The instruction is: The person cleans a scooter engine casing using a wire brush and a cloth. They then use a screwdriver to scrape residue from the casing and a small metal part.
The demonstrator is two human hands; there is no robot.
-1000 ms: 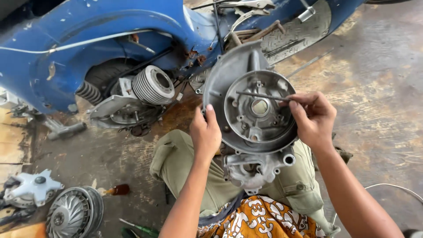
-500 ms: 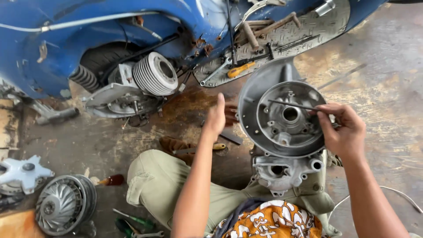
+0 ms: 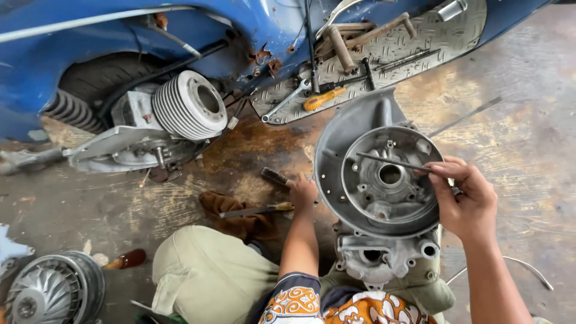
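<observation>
Fingers of the right hand [image 3: 465,201] pinch a thin metal rod [image 3: 393,162] lying across the round engine casing [image 3: 381,180], which stands upright on the person's lap. Left hand [image 3: 302,192] reaches to the floor, closing on a wire brush [image 3: 275,177], beside a chisel [image 3: 255,210] on a brown rag [image 3: 237,219].

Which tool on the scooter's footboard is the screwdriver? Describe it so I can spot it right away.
Start at the blue scooter lying on its side, then find its grey checkered metal footboard at the top of the view. Near the footboard's lower left end, just above the round engine casing, lies the screwdriver. Its orange-yellow handle sets it apart from the bare metal wrench beside it.
</observation>
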